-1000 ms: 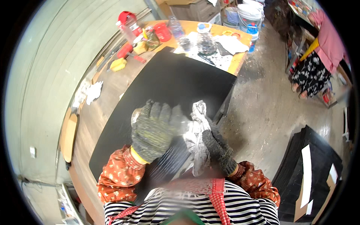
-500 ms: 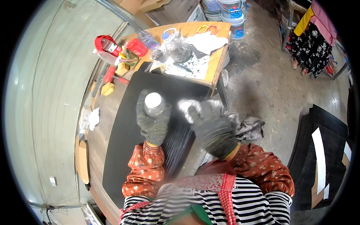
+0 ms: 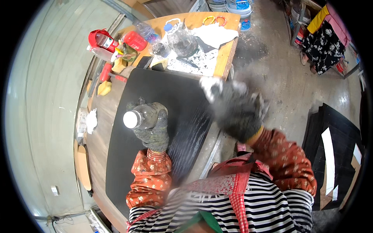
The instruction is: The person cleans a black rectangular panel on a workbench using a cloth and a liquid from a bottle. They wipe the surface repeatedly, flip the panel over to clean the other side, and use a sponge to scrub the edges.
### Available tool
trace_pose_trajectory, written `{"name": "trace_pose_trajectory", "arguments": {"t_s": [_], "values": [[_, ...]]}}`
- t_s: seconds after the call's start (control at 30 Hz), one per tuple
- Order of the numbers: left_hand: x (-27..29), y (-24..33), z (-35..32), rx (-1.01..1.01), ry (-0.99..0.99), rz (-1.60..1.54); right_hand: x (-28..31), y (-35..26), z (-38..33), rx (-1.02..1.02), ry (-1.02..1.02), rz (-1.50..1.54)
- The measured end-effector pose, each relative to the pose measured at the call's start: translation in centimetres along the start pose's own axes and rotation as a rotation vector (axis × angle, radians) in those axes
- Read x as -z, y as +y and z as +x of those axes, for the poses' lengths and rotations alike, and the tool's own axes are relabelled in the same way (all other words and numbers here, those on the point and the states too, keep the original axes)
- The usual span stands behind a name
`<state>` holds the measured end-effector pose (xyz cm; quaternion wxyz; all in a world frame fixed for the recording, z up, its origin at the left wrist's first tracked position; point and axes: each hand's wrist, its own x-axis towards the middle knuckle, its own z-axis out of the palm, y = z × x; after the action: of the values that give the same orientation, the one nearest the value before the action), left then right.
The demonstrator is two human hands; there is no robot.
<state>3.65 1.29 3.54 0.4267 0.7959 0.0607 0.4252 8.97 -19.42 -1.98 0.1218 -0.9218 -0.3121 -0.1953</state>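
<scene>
My left hand (image 3: 156,136), in a dark grey knit glove, is closed around a clear plastic bottle (image 3: 148,113). The bottle is tilted, its white cap pointing left, over a black wood-grain panel (image 3: 124,167) on the workbench. My right hand (image 3: 237,114), gloved alike and smeared by motion, grips a crumpled white and grey rag (image 3: 211,87). It is above the panel's right edge; a loose end of the rag shows past the hand on the right.
A wooden table (image 3: 223,66) beyond the panel bears a large clear jug (image 3: 182,43), a red container (image 3: 135,40), bottles and white cloth. Yellow sponge (image 3: 104,88) lies at left. Stacked black panels (image 3: 336,155) stand at right, buckets (image 3: 239,11) behind. Another person's patterned skirt (image 3: 322,46) shows far right.
The bottle has tipped from cap toward me to cap pointing left, in my left hand. My right hand has moved away and to the right with the rag.
</scene>
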Motion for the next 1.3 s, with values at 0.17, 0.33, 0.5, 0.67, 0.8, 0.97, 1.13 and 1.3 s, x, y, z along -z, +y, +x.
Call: {"name": "trace_pose_trajectory", "arguments": {"t_s": [0.17, 0.33, 0.5, 0.67, 0.8, 0.97, 1.13, 1.3], "values": [[0.3, -0.9, -1.1, -0.012, -0.036, 0.028, 0.8, -0.8, -0.6, 0.093, 0.186, 0.101], [-0.7, 0.1, -0.6, -0.001, 0.016, 0.014, -1.2, 1.4, 1.8, 0.045, 0.294, -0.543], [-0.5, -0.6, -0.9, -0.029, 0.016, 0.007, 0.3, 1.2, 2.1, 0.157, 0.203, -0.262], [-0.7, -0.6, -0.9, -0.048, -0.005, 0.022, 1.9, 0.3, 1.8, 0.030, 0.229, 0.363], [0.8, -1.1, -1.2, -0.012, -0.050, 0.270, 2.9, 1.0, 2.5, 0.031, 0.218, 0.398], [0.1, -0.5, -0.9, -0.038, -0.020, 0.090, -9.3, -0.2, -0.9, -0.331, -0.179, 2.156], [0.3, -0.2, -1.0, -0.040, -0.016, 0.119, -5.9, -2.2, 1.2, -0.279, -0.101, 1.192], [0.0, -0.2, -0.8, -0.021, 0.021, 0.103, -1.3, 0.3, 1.9, 0.027, -0.276, 1.058]]}}
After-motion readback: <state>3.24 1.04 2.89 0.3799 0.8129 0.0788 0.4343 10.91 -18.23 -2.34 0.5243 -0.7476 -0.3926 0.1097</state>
